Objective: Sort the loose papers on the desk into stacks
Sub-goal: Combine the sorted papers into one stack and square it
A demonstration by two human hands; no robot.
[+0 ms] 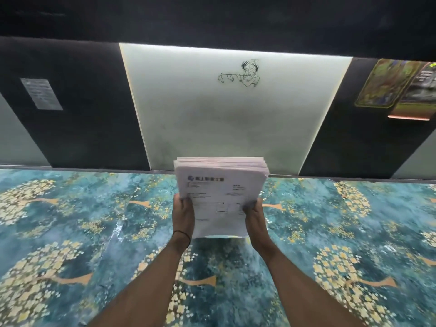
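A thick stack of white printed papers stands nearly upright in the middle of the desk, its top sheet showing a blue logo and form lines. My left hand grips the stack's left edge, fingers curled over the front. My right hand grips the right edge the same way. The stack's lower edge is just above or on the desk surface; I cannot tell which.
The desk is covered in a teal cloth with golden tree patterns. Behind it rises a wall with a pale panel bearing a small line drawing, a notice at the left and colourful posters at the right.
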